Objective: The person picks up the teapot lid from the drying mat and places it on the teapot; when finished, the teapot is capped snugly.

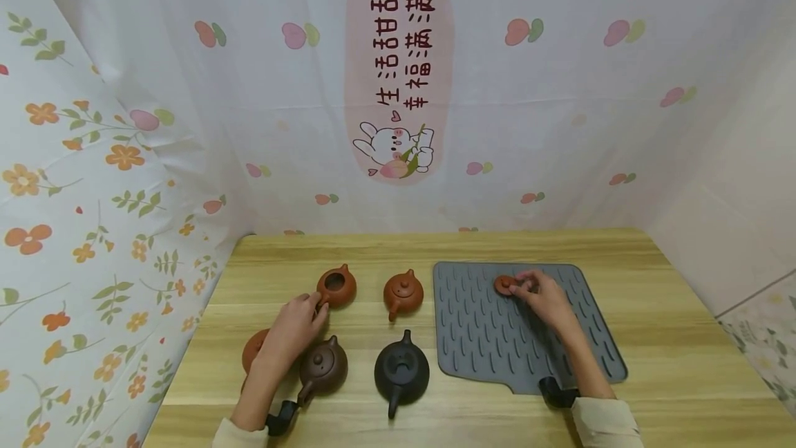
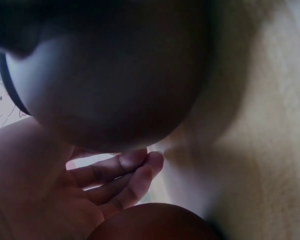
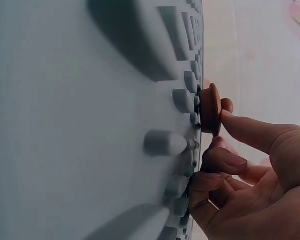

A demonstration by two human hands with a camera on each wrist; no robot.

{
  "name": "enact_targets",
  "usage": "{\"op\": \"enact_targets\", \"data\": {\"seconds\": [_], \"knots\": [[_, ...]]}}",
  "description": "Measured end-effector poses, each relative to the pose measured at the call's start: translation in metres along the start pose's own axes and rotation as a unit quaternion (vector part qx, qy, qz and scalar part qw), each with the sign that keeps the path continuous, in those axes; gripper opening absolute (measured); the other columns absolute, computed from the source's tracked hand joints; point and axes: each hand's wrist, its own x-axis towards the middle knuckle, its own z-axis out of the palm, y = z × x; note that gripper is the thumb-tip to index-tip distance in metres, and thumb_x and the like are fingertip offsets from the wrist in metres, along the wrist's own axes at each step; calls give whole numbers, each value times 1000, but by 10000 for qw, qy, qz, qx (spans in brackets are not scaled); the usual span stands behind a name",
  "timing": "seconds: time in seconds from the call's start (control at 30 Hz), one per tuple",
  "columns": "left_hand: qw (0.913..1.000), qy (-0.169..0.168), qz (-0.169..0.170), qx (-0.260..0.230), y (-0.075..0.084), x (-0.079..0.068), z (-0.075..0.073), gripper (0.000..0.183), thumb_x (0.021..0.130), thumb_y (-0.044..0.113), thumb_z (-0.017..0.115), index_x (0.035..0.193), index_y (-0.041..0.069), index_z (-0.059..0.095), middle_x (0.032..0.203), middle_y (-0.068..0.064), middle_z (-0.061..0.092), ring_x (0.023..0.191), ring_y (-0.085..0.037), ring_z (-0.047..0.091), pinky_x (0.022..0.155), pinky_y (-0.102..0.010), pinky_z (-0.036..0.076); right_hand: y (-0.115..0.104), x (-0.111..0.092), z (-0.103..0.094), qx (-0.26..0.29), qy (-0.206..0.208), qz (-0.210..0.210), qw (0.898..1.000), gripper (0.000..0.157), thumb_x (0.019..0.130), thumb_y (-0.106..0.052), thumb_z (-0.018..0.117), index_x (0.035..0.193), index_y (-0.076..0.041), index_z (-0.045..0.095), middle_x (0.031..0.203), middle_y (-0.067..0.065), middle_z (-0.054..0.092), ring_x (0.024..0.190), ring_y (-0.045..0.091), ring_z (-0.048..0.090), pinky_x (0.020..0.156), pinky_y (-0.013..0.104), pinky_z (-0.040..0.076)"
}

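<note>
My left hand (image 1: 297, 323) pinches the handle of an orange-brown clay teapot (image 1: 344, 295), whose top is uncovered and shows a dark round opening. In the left wrist view, the left hand's curled fingers (image 2: 132, 187) show between two rounded pots; the grip itself is hidden there. Over the grey mat, my right hand (image 1: 547, 299) pinches a small orange-brown teapot lid (image 1: 502, 285) at its edge. The right wrist view shows the lid (image 3: 210, 111) lying flat at the mat's ridges, the thumb against its top beside the round knob and the other fingers curled below.
A lidded orange-brown teapot (image 1: 403, 292) stands left of the ridged grey mat (image 1: 479, 358). Nearer are a black teapot (image 1: 402, 382) and a dark brown one (image 1: 329, 368). Another reddish pot (image 1: 251, 350) is partly covered by the left forearm. A patterned curtain (image 1: 286, 123) hangs behind the table.
</note>
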Motion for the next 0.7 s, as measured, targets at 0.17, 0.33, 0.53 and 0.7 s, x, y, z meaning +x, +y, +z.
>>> {"op": "enact_targets", "data": {"seconds": [0.17, 0.33, 0.53, 0.7], "knots": [[9997, 216, 128, -44, -21, -1, 17, 22, 109, 15, 63, 95, -1, 68, 70, -5, 53, 57, -15, 48, 52, -36, 43, -2, 3, 0, -25, -1, -175, 9998, 33, 104, -10, 75, 129, 9, 64, 91, 12, 66, 80, 21, 57, 71, 35, 43], [9998, 153, -16, 85, -49, -1, 44, 20, 109, 22, 65, 97, 6, 70, 70, 3, 51, 57, -6, 45, 54, -28, 41, -6, 4, 1, 102, -55, -265, 9996, 33, 101, -10, 80, 127, 6, 70, 96, 14, 69, 86, 23, 61, 75, 37, 48], [9996, 239, 87, 90, -40, -2, 36, 36, 114, 30, 59, 99, 0, 71, 73, -5, 58, 59, -14, 53, 54, -35, 46, -6, 8, 7, 303, -102, -244, 9992, 29, 98, -7, 82, 122, 7, 72, 105, 20, 72, 93, 26, 63, 81, 38, 50], [9996, 143, -188, 135, -14, 2, 18, 26, 110, 17, 63, 94, -2, 70, 72, -6, 58, 59, -16, 53, 55, -39, 48, -7, 10, 10, 623, -64, -1, 9980, 26, 99, -3, 80, 120, 10, 72, 111, 23, 72, 94, 24, 62, 78, 29, 51]]}}
